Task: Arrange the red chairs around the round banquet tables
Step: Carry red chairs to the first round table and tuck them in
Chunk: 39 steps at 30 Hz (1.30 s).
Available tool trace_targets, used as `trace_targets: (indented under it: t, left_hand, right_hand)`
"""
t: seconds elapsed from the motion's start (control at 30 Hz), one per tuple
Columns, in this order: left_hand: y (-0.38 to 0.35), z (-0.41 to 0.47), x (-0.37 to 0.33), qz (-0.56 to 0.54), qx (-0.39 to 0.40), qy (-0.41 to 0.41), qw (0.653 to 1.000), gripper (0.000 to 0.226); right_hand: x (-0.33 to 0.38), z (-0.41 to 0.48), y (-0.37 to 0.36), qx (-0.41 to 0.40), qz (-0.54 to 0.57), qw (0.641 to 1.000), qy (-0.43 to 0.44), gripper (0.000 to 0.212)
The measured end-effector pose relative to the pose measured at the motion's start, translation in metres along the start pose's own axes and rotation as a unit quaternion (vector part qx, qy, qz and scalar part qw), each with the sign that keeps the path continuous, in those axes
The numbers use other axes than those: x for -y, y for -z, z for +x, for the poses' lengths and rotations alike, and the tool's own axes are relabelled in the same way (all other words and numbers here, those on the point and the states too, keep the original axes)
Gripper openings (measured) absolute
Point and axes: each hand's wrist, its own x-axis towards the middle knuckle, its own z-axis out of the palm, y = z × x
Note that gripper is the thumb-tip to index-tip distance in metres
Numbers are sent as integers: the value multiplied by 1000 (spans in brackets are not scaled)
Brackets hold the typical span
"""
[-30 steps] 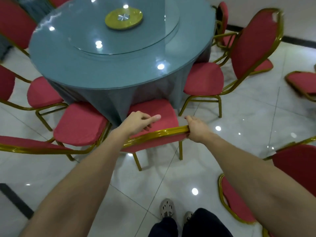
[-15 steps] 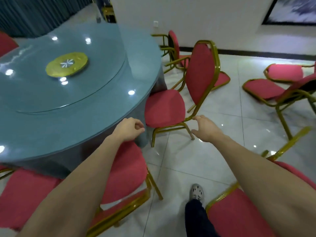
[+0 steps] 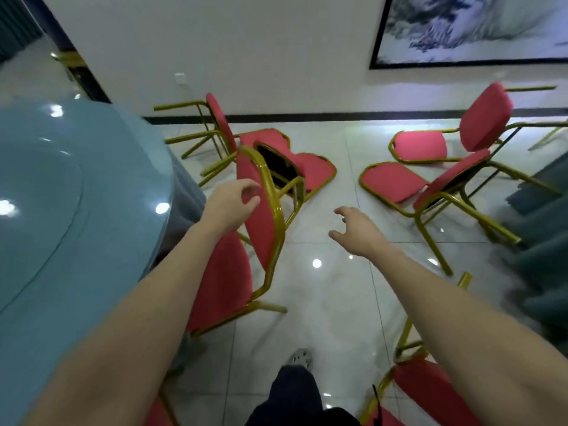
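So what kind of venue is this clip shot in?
Probably a banquet hall or restaurant function room: a large round glass-topped blue table, red padded chairs with gold metal frames, some tipped onto the glossy white tiled floor, and a big framed ink painting on the wall.

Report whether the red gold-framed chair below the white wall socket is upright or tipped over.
Tipped over. The red gold-framed chair lies with its gold metal legs pointing sideways toward the blue round table.
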Motion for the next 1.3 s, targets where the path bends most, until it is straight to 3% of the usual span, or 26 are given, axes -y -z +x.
trace_targets:
  t: [0.17,0.37,0.57,0.9,1.3]
  left_hand:
    - [-39,172,-45,18,42,-50,998,32]
    - [-111,339,-73,29,146,-47,988,37]
    - [-148,474,-101,24,187,-47,981,38]
    - [-192,700,-72,30,147,79,985,38]
    - [-172,900,32,-10,48,276,960,38]
  right_hand:
    - [-58,108,61,-20,-4,1000,-23,73]
    - [-123,241,139,-31,-13,998,-61,76]
    - [-179,368,205,-39,4,996,-83,74]
    - [-231,654,266,53,-9,999,-5,74]
    - [-139,1005,297,150,-85,973,154,76]
